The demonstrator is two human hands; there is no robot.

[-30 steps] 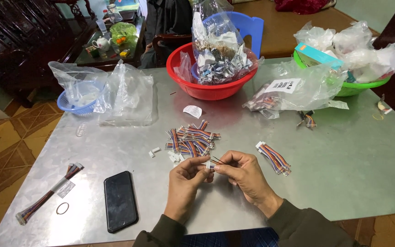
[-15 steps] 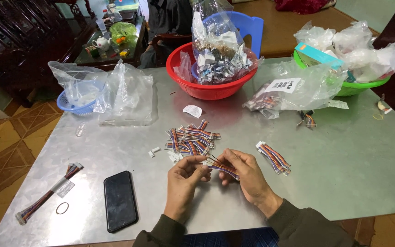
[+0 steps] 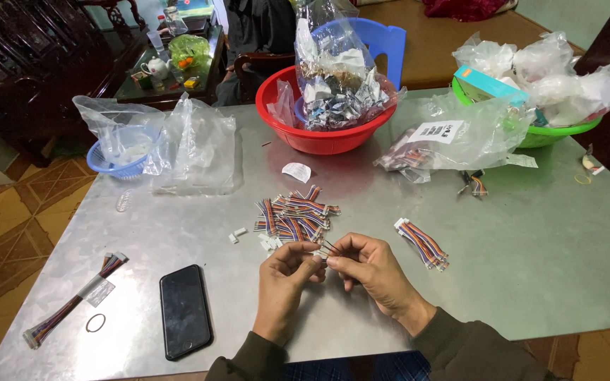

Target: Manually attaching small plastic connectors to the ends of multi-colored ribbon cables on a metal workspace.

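Note:
My left hand [image 3: 285, 279] and my right hand [image 3: 366, 268] meet over the metal table [image 3: 531, 240], fingertips pinched together on a short multicoloured wire lead with a small white connector [image 3: 323, 252]. Just beyond my hands lies a heap of the same short coloured wire leads [image 3: 294, 214], with a few loose white connectors [image 3: 238, 233] to its left. Another small bundle of leads [image 3: 422, 243] rests right of my right hand.
A black phone [image 3: 185, 310] lies front left, near a long tied wire bundle [image 3: 72, 305] and a rubber band [image 3: 95, 322]. At the back stand a red basin [image 3: 305, 135] of bags, a green basin [image 3: 552, 134], a blue basket [image 3: 118, 164] and clear plastic bags [image 3: 195, 144].
My hands have drawn closer together on the lead, which stuck out toward the right half a second ago. Everything else on the table stays where it was.

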